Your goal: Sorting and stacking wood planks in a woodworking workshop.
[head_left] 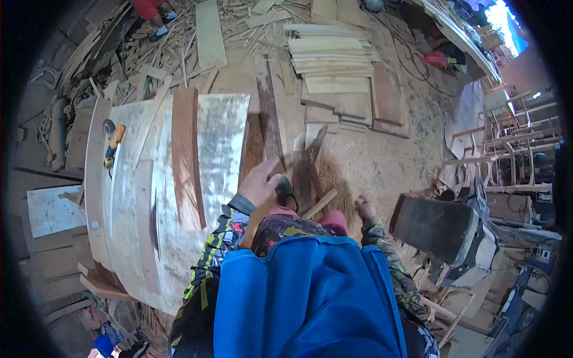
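My left hand (261, 184) is in the air beside the right edge of the worktable, with its fingers stretched out and nothing in them. A dark brown curved board (186, 155) lies lengthwise on the white, stained tabletop (224, 137), apart from that hand. My right hand (366, 207) hangs over the dusty floor on the right, its fingers curled in, and no held thing shows. Below and between my hands are my feet, one in a dark shoe (285, 192), near a short wood strip (320, 203).
A yellow and black power tool (113, 143) and thin wood strips lie on the table's left part. Ahead are a stack of pale boards (331, 59) and wood scraps (158, 59). A dark box-shaped thing (434, 230) stands at right, near wooden frames (507, 143). Another person's legs (158, 21) show far left.
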Tool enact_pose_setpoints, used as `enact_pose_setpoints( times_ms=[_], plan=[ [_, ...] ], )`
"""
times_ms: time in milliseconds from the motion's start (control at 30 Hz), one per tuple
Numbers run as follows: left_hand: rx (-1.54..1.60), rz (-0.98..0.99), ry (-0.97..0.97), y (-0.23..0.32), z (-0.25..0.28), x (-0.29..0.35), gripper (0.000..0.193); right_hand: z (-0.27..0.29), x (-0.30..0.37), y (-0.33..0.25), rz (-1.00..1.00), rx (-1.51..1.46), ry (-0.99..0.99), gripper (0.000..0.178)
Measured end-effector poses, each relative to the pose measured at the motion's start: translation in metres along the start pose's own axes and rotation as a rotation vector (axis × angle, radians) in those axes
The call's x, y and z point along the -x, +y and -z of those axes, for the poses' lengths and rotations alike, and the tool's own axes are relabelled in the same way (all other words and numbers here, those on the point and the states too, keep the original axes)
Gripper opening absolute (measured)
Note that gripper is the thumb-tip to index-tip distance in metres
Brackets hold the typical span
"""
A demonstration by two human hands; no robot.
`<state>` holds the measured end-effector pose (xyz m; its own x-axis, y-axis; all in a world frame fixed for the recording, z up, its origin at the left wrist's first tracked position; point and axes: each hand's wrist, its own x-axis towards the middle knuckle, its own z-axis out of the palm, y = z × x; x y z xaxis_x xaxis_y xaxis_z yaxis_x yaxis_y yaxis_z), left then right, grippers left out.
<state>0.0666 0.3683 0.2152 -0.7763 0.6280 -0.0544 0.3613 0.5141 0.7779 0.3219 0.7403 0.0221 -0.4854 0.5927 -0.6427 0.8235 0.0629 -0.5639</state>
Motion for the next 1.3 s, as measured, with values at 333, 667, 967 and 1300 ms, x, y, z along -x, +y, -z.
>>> enact_pose_setpoints(
  times_ms=[333,667,967,1300],
  plan=[
    [0.302,0.317,0.324,-0.055,0.046,-0.069,0.052,-0.051,-0.148,-0.296,0.271,-0.207,-0.306,0.040],
    [0.759,0.884,1.510,-0.118,0.002,-0.130,0.044,-0.300,-0.237,-0.660,1.827,0.782,-0.871,0.033],
    [0.563,0.986,2.492,-0.121,0.010,-0.242,0.067,-0.452,-0.105,-0.780,1.947,0.851,-1.410,0.056],
    [0.029,1.498,2.626,-0.233,0.046,-0.201,0.062,-0.482,-0.096,-0.734,2.520,1.134,-1.381,0.100]
  ],
)
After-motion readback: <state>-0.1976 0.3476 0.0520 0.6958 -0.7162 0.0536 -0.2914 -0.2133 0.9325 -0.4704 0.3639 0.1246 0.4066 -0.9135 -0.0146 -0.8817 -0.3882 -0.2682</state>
